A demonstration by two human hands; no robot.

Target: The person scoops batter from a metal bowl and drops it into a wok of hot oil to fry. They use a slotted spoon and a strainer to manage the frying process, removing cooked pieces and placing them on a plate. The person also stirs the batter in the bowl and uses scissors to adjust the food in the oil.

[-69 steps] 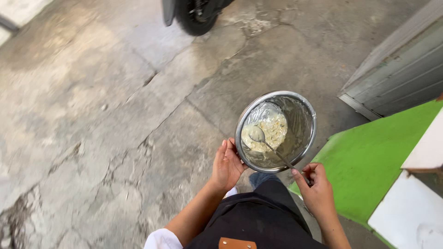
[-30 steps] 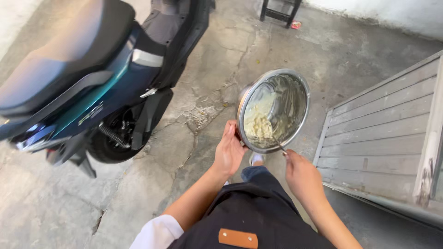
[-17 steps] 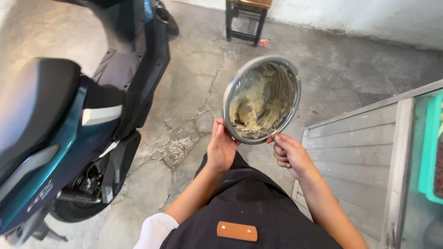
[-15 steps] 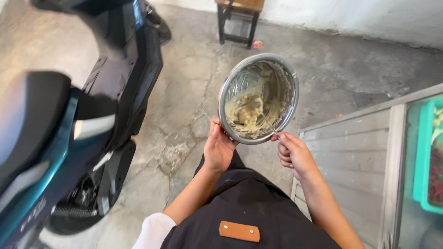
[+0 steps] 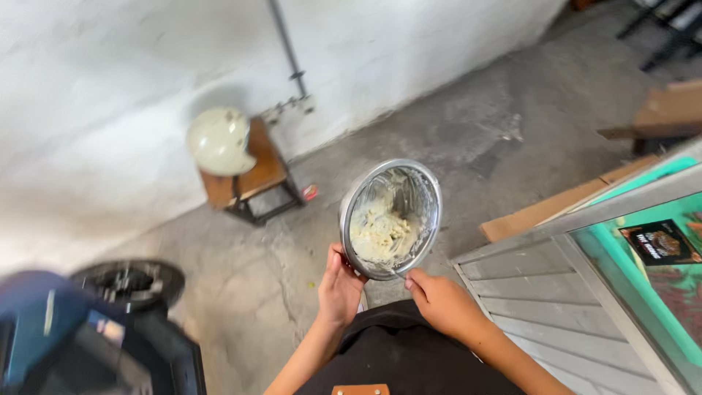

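Both hands [image 5: 387, 292] hold bowl [image 5: 391, 218]; helmet [image 5: 219, 140] on stool [image 5: 256, 179] beyond.

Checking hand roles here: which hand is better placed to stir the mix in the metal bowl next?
Probably the right hand: it pinches the thin utensil handle at the near rim of the metal bowl, which reaches into the pale mix. The left hand is busy gripping the bowl's left rim, steadying it.

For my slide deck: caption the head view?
Left hand and right hand hold a steel bowl of pale batter above concrete.
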